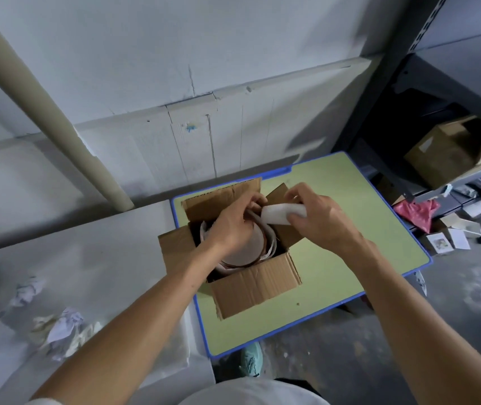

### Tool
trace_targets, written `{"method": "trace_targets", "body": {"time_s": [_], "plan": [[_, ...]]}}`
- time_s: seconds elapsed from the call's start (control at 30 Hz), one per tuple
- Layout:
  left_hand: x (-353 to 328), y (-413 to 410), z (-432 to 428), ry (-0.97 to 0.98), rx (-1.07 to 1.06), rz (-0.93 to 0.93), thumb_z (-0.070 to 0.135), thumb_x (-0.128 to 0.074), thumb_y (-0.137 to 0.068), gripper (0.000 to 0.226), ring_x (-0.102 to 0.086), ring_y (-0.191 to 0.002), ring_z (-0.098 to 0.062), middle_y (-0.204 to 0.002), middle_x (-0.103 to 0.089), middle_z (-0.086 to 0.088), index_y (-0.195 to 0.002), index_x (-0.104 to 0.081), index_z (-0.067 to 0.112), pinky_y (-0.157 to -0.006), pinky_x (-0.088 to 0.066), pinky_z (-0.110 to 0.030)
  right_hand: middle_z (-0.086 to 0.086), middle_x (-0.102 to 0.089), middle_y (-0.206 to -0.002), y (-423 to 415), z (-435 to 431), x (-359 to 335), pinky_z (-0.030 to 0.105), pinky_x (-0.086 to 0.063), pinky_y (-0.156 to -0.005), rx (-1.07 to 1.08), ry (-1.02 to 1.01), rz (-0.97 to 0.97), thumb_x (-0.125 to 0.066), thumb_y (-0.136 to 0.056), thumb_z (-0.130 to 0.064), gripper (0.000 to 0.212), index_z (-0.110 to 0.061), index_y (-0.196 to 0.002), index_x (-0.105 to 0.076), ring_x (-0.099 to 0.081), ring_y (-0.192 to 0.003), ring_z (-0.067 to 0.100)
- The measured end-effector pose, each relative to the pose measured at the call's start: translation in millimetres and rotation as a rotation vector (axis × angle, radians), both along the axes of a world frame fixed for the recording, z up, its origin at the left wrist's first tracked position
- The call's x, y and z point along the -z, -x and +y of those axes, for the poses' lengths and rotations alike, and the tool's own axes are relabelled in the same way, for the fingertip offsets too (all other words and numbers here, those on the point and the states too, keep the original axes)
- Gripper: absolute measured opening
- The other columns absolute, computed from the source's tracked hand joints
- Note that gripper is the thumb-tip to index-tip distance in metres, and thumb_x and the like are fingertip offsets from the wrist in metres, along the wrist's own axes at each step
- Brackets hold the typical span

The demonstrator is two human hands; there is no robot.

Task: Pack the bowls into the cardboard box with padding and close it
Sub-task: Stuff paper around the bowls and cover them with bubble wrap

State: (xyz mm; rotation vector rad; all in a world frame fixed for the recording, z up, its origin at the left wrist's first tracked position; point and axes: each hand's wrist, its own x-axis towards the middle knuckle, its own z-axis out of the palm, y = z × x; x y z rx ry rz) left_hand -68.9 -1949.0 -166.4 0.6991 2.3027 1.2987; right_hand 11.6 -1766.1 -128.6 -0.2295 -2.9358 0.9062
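Note:
An open cardboard box stands on a small green table with a blue rim. Inside it lie stacked bowls, pale with brownish rims, partly hidden by my left arm. My left hand reaches into the box and its fingers curl round the far rim of the top bowl. My right hand hovers over the box's far right corner and grips a white block of foam padding, its left end pointing at the bowls.
A white surface to the left carries crumpled paper and foam sheets. A metal shelf at the right holds a cardboard box. Cards and a red bag litter the concrete floor. My shoe shows under the table.

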Motion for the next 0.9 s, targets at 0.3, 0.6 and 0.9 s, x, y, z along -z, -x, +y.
{"method": "trace_targets", "body": {"time_s": [0.3,0.6,0.9], "plan": [[17,6,4,0.479,0.242,0.348,0.022,-0.048,-0.097,0.041,-0.047,-0.129,-0.015,-0.14,-0.047,0.009,-0.138,-0.049,0.028,-0.088,-0.034,-0.03,0.005,-0.062,-0.094,12,-6,8,0.034,-0.044,-0.057,0.027,-0.234,0.14,-0.055,-0.081,-0.014,0.026,-0.019,-0.107,-0.056,-0.058,-0.072,0.031],[34,12,-2,0.39,0.209,0.227,0.028,-0.046,-0.1,0.025,-0.054,-0.121,-0.015,-0.133,-0.05,0.019,-0.111,-0.067,0.037,-0.098,-0.042,-0.034,-0.002,-0.063,-0.094,15,-21,16,0.03,-0.04,-0.058,-0.084,-0.247,0.184,-0.051,-0.077,-0.004,0.023,-0.018,-0.094,-0.059,-0.053,-0.078,0.024],[37,9,-10,0.238,0.153,0.355,0.019,-0.056,-0.097,0.026,-0.051,-0.118,-0.01,-0.132,-0.053,0.013,-0.116,-0.07,0.029,-0.084,-0.018,-0.008,0.005,-0.061,-0.091,24,-28,21,0.033,-0.039,-0.066,-0.174,-0.282,0.016,-0.061,-0.086,-0.018,0.015,-0.015,-0.1,-0.056,-0.056,-0.086,0.029]]}}
